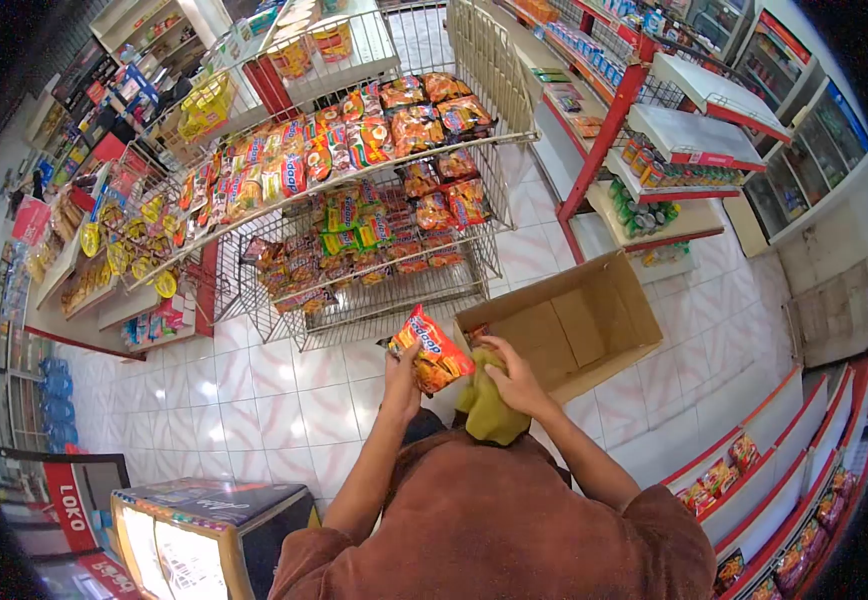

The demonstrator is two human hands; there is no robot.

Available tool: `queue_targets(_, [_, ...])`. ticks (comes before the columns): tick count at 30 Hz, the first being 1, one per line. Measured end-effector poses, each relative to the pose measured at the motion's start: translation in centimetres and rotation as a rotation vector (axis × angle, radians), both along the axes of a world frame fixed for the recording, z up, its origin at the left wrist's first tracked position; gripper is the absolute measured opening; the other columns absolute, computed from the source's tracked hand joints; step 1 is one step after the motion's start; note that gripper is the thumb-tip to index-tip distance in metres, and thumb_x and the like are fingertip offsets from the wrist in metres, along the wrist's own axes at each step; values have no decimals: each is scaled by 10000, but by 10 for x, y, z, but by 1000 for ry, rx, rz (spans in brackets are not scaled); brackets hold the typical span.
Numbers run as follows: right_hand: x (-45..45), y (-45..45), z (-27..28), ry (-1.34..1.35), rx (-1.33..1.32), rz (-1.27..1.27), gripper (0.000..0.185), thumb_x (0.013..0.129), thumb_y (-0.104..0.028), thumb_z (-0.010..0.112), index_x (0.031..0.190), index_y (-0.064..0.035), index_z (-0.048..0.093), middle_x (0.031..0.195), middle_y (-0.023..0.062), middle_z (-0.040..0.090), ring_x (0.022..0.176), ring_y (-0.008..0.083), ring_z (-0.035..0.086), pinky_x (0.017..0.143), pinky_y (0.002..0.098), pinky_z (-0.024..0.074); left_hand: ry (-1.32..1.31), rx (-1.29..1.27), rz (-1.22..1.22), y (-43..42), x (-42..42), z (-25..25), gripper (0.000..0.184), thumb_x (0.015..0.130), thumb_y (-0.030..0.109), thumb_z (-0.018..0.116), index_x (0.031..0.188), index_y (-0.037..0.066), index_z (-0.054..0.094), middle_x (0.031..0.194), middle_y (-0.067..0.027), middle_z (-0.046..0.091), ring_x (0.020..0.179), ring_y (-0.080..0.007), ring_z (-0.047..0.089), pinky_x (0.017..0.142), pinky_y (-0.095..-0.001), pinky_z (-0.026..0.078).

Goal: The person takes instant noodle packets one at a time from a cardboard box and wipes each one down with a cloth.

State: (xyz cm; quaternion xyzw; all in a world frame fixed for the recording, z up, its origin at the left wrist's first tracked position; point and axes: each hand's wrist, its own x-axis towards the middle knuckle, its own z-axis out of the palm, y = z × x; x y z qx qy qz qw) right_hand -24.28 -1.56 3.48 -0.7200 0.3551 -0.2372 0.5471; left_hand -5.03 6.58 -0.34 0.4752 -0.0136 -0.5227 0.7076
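Observation:
My left hand [403,386] is closed on a red and orange packet of instant noodles [434,350], held tilted in front of my chest. My right hand [520,381] grips a bunched olive-green cloth [495,412], which sits against the right edge of the packet. Just beyond my right hand, an open cardboard box [594,318] stands on the tiled floor. Part of what looks like another packet [480,332] shows in its left corner. Ahead is a wire rack [354,325] with noodle packets [329,145] on its top tier and others on the lower tiers.
Shelves with cans [644,165] and bottles [644,215] stand at the right, with glass-door fridges behind. Snack shelves [754,450] run close by at lower right. A lit display case [189,545] is at lower left, and blue water jugs [57,395] stand at far left.

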Motion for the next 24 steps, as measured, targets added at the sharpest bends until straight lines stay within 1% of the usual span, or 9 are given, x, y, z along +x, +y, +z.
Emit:
queue_targets(2, [1, -1, -11, 113, 141, 25, 393, 910, -279, 596, 1185, 0, 562, 1244, 169, 566, 1158, 262, 546, 951, 339, 426, -41, -3, -37, 1, 2, 3, 388, 904, 228, 633, 1185, 50, 433, 1122, -69, 555, 1036, -190, 568, 874, -347, 491])
queue_targets(7, [26, 0, -40, 170, 107, -58, 445, 901, -349, 612, 1161, 10, 572, 1175, 180, 593, 1091, 241, 568, 917, 329, 436, -169, 80, -93, -17, 7, 6, 447, 872, 181, 676, 1204, 31, 416, 1116, -81, 556, 1024, -183, 567, 868, -334, 491])
queue_targets(10, [44, -17, -42, 31, 389, -92, 523, 871, -404, 640, 1175, 16, 575, 1153, 173, 604, 1073, 220, 563, 913, 323, 432, -220, 31, -190, -33, 23, 14, 502, 860, 170, 689, 1242, 24, 397, 1127, -91, 563, 1010, -176, 571, 862, -325, 491])
queue_targets(12, [55, -28, -38, -15, 401, -142, 528, 868, -407, 643, 1178, 15, 577, 1146, 163, 606, 1065, 212, 562, 905, 320, 436, -244, 5, -250, -43, 36, 16, 530, 854, 164, 696, 1261, 21, 387, 1132, -96, 566, 1003, -173, 572, 859, -320, 492])
queue_targets(15, [78, -43, -20, -106, 419, -228, 537, 862, -413, 651, 1183, 11, 581, 1132, 144, 610, 1048, 195, 562, 888, 315, 445, -355, -34, -459, -63, 66, 7, 653, 853, 199, 701, 1352, 33, 315, 1225, -99, 542, 1054, -215, 582, 880, -356, 499])
queue_targets(19, [102, -58, -1, 76, 222, -346, 479, 866, -379, 656, 1156, -2, 599, 1087, 104, 616, 986, 166, 567, 846, 303, 460, -422, 4, -324, -113, 103, 9, 674, 841, 179, 715, 1364, 34, 316, 1208, -97, 558, 1053, -218, 586, 853, -333, 501])
queue_targets(22, [111, -64, -35, -65, 321, -455, 434, 878, -346, 649, 1145, -6, 605, 1057, 79, 616, 947, 158, 570, 824, 299, 467, -375, -6, -318, -180, 154, -54, 653, 836, 174, 719, 1350, 40, 339, 1209, -87, 559, 1018, -211, 598, 824, -335, 503])
queue_targets(23, [110, -63, -44, -68, 317, -458, 434, 878, -346, 649, 1145, -6, 605, 1057, 79, 616, 947, 158, 570, 824, 299, 467, -352, -7, -312, -199, 168, -66, 642, 833, 172, 721, 1343, 44, 351, 1210, -82, 559, 1001, -208, 604, 810, -336, 505])
queue_targets(24, [105, -61, -53, -69, 446, -511, 428, 877, -340, 650, 1148, -11, 605, 1058, 71, 616, 950, 158, 571, 824, 299, 465, -355, -9, -315, -212, 172, -57, 642, 833, 172, 721, 1343, 44, 351, 1210, -82, 559, 1001, -208, 604, 810, -336, 505])
